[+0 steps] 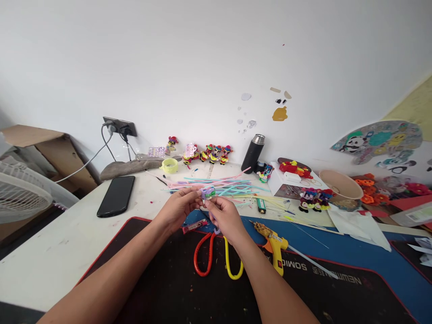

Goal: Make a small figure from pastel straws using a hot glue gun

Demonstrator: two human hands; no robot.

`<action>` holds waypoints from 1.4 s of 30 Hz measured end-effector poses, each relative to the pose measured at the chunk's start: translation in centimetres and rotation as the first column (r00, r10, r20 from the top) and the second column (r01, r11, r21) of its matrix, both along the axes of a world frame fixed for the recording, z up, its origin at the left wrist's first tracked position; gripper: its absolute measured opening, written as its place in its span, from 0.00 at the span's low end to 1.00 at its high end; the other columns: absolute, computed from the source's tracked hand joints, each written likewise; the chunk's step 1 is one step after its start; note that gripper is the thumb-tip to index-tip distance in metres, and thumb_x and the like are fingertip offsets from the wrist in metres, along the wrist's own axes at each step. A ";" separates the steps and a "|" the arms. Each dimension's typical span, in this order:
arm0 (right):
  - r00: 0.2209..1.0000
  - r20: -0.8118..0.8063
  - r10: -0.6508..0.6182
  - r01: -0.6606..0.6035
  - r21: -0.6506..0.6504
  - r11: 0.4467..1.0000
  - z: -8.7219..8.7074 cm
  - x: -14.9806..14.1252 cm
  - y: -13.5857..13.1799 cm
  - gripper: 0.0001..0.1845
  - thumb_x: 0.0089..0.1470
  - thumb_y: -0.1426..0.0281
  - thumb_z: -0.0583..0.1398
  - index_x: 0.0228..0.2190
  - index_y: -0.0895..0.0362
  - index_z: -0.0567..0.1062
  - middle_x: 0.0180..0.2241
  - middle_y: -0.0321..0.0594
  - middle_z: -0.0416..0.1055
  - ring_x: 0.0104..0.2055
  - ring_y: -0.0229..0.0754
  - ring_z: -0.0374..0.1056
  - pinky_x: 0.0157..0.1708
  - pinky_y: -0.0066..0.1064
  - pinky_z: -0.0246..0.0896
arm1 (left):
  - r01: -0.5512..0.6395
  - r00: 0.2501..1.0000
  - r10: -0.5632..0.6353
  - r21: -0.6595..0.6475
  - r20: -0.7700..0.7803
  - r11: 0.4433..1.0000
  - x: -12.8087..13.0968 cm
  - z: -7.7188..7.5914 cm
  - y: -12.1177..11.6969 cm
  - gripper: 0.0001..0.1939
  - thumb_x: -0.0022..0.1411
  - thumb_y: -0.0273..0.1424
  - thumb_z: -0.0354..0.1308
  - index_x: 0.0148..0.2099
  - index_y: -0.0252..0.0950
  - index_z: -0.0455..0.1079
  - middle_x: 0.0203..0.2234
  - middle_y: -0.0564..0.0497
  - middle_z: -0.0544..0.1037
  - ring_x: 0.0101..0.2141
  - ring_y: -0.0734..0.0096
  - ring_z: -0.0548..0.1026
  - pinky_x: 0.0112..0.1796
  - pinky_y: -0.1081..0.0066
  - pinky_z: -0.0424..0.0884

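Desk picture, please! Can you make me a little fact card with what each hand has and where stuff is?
Left hand: pinching a small purple-green piece
Right hand: fingers on the same piece
On the mat: yellow glue gun, right of the hands; a red handle and a yellow handle, below them
Just beyond the hands: pastel stems, in a loose pile
Left on the desk: black phone
By the wall: colorful figures, black bottle
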State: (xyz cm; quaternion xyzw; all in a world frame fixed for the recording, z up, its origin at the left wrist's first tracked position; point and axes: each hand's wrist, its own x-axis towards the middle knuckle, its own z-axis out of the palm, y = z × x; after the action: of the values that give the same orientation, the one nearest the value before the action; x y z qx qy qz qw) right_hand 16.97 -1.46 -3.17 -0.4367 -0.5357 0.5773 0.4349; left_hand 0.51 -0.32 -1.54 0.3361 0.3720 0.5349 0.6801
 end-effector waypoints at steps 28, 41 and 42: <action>0.968 0.190 -0.161 0.140 0.119 0.983 0.0 0.3 0.1 0.17 0.55 0.55 0.65 0.36 0.55 0.72 0.19 0.29 0.64 0.20 0.38 0.59 0.21 0.29 0.50 | 0.051 0.994 -0.053 -0.018 -0.094 0.999 0.0 0.2 -0.4 0.14 0.51 0.37 0.75 0.32 0.32 0.79 0.25 0.48 0.79 0.26 0.72 0.75 0.28 0.74 0.70; 0.990 0.104 -0.096 0.087 0.096 0.992 0.1 0.2 0.1 0.16 0.56 0.55 0.65 0.36 0.54 0.72 0.19 0.29 0.64 0.20 0.37 0.58 0.20 0.28 0.51 | 0.088 0.953 -0.088 -0.012 -0.291 0.996 0.1 -0.2 -0.5 0.21 0.57 0.48 0.68 0.27 0.34 0.77 0.24 0.48 0.77 0.22 0.73 0.68 0.24 0.73 0.62; 0.993 0.079 -0.085 0.080 0.068 0.994 0.2 0.2 0.1 0.17 0.55 0.54 0.66 0.36 0.54 0.71 0.18 0.28 0.64 0.19 0.36 0.57 0.19 0.27 0.50 | 0.094 0.945 -0.088 0.003 -0.316 0.996 0.1 -0.2 -0.6 0.22 0.58 0.49 0.67 0.27 0.34 0.76 0.23 0.48 0.77 0.22 0.72 0.68 0.24 0.72 0.62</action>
State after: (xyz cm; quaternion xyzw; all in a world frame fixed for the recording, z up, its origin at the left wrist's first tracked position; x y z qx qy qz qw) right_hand 17.21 -1.38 -2.99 -0.4672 -0.5530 0.5228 0.4501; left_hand 0.59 -0.89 -1.71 0.4404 0.4552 0.4458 0.6326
